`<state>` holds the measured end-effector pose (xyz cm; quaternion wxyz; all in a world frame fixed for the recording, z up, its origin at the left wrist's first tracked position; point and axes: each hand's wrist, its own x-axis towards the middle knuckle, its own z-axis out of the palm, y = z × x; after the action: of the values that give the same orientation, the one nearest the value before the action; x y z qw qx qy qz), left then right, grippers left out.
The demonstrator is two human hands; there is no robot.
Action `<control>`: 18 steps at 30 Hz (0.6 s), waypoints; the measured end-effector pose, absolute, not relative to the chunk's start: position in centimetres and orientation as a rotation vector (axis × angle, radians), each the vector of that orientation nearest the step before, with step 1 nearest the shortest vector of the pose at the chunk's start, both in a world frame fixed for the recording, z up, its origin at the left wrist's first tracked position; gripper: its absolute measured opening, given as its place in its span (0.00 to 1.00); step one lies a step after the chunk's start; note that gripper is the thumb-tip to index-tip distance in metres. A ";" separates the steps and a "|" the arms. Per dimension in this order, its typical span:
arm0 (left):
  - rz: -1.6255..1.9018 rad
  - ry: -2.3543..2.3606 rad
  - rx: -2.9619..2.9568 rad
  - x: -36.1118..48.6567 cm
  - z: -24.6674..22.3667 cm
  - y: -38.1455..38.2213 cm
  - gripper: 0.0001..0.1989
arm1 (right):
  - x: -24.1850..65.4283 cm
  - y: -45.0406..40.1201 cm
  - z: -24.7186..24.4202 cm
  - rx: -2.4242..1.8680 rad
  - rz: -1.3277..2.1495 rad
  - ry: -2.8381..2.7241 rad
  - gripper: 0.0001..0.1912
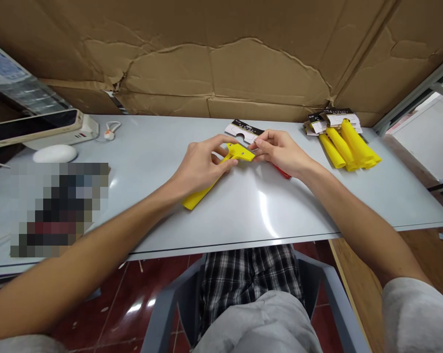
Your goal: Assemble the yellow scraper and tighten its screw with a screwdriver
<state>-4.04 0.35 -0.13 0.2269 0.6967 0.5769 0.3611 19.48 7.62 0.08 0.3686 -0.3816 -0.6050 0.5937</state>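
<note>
My left hand (202, 164) is closed around a yellow scraper (239, 152), its flared head with small screws pointing right and its handle (195, 197) slanting down to the left over the table. At the tip of that head, my right hand (280, 149) has its fingers pinched together. What they hold, if anything, is too small to make out. Just behind both hands a black and white header card (244, 130) with a cut-out lies on the table. A red object (282, 171) shows under my right hand, mostly hidden.
Several yellow tools (350, 144) with cards attached lie at the right of the white table (151, 147). On the left are a phone (32, 128) on a white stand, a white mouse (55, 154), a short cable (111, 130) and a blurred-out patch. Cardboard (214, 63) stands behind.
</note>
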 end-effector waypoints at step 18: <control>0.907 1.408 2.404 -4.1 -0.4 -0.4 0.19 | 20.0 7.9 0.3 -0.939 1.590 -1.509 0.13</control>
<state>-4.09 -0.35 -0.40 0.1057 0.8159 0.4778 0.3078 19.98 7.94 0.32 0.3697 -0.3658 -0.5879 0.6195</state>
